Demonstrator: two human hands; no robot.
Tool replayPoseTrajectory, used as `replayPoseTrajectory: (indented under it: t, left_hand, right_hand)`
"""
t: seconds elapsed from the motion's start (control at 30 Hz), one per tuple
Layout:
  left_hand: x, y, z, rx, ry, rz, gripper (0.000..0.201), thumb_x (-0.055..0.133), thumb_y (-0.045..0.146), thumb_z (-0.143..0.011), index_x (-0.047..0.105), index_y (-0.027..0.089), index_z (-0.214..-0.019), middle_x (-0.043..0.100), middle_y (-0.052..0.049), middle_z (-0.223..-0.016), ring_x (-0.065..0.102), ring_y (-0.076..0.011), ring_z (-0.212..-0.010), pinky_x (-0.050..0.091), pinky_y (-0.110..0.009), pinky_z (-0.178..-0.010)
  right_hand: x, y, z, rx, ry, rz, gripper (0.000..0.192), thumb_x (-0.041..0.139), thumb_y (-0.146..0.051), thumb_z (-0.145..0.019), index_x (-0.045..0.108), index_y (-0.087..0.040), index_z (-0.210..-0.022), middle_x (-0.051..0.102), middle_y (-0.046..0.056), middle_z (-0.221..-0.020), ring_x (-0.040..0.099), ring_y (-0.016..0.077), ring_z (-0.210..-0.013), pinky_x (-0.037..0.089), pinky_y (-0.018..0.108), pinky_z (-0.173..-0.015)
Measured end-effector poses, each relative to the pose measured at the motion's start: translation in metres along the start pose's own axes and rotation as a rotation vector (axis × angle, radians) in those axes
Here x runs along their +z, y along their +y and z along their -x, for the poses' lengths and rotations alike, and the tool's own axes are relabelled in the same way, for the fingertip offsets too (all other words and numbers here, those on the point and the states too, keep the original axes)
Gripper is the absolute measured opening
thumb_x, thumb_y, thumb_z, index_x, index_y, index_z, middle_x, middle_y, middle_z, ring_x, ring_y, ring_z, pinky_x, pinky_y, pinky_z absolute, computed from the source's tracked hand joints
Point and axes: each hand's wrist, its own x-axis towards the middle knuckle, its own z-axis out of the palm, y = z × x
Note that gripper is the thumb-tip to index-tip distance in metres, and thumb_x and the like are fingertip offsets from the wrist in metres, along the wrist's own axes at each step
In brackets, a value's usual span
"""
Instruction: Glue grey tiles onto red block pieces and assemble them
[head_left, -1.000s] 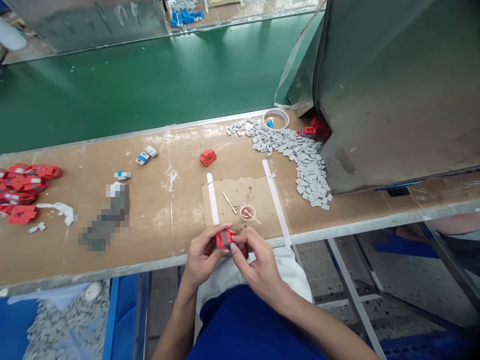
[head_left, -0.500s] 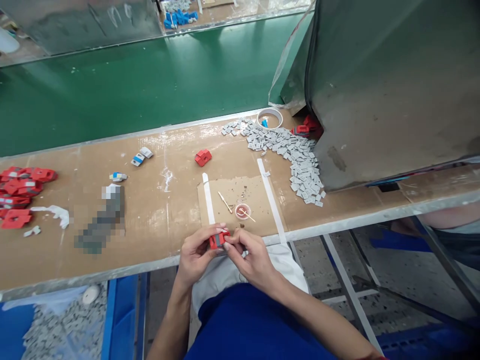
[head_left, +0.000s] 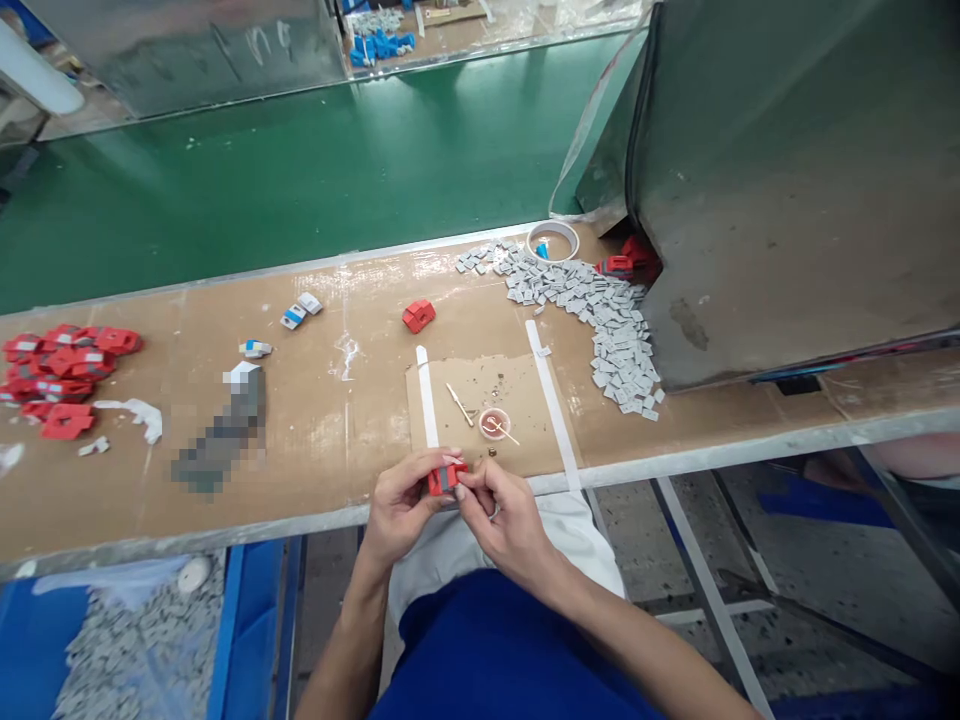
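Note:
A small red plastic part (head_left: 444, 479) with a grey strip across it is held at the front edge of the bench. My left hand (head_left: 399, 508) grips it from the left, thumb below and fingers above. On its right end, my right hand (head_left: 504, 512) is closed, thumb and fingertips pinching; any smaller piece between them is hidden. Just beyond the hands stands a small round cup (head_left: 494, 423) of reddish contents with a thin stick leaning in it. Left of the cup lies a second thin white stick (head_left: 460, 405). Another red plastic part (head_left: 418, 316) rests farther back.
Many flat grey pieces (head_left: 622, 350) spread at the right, by a tape roll (head_left: 575, 243) and a large metal housing (head_left: 795, 200). Red parts (head_left: 67, 420) are heaped at the left. Behind runs a green belt (head_left: 300, 190). A blue bin (head_left: 251, 630) of grey pieces stands below.
The whole view has shifted slightly, so the bench things appear farther right. Both hands stay closed around the red plastic part in nearly the same pose.

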Motion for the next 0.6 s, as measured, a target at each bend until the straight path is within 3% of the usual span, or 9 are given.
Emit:
replayPoseTrajectory:
  t: [0.1, 0.2, 0.37, 0.6]
  left_hand:
    - [0.000, 0.001, -0.001, 0.038, 0.010, 0.024, 0.034, 0.081, 0.022, -0.087, 0.076, 0.025, -0.120, 0.079, -0.011, -0.124, 0.074, -0.0240, -0.113, 0.060, -0.034, -0.098]
    - [0.001, 0.004, -0.001, 0.049, 0.035, 0.108, 0.030, 0.080, 0.027, -0.089, 0.073, 0.024, -0.118, 0.079, -0.011, -0.119, 0.072, -0.0237, -0.114, 0.060, -0.034, -0.095]
    - [0.006, 0.006, 0.004, -0.041, 0.067, 0.303, 0.025, 0.075, 0.031, -0.092, 0.060, 0.027, -0.112, 0.077, -0.009, -0.123, 0.075, -0.0228, -0.110, 0.062, -0.035, -0.088]
    - [0.020, 0.014, 0.011, -0.033, 0.123, 0.256, 0.016, 0.070, 0.036, -0.096, 0.063, 0.023, -0.100, 0.077, -0.011, -0.122, 0.077, -0.0221, -0.105, 0.062, -0.034, -0.088]
  right_hand:
    - [0.002, -0.002, 0.001, -0.074, 0.031, 0.035, 0.017, 0.055, -0.016, -0.098, 0.052, -0.021, -0.083, 0.043, -0.007, -0.065, 0.044, 0.0100, -0.055, 0.037, 0.022, -0.054]
    - [0.005, -0.001, 0.004, -0.133, 0.081, 0.032, 0.007, 0.056, -0.016, -0.099, 0.058, -0.021, -0.103, 0.048, -0.006, -0.068, 0.049, 0.0113, -0.057, 0.043, 0.022, -0.056]
    - [0.005, 0.005, 0.006, -0.110, 0.067, 0.004, 0.031, 0.065, -0.021, -0.097, 0.056, -0.022, -0.126, 0.066, 0.005, -0.097, 0.066, 0.0162, -0.078, 0.057, 0.026, -0.066]
    - [-0.007, -0.007, 0.002, -0.137, 0.017, -0.020, 0.036, 0.063, -0.020, -0.100, 0.057, -0.025, -0.135, 0.063, 0.010, -0.117, 0.067, 0.0214, -0.104, 0.062, 0.032, -0.083]
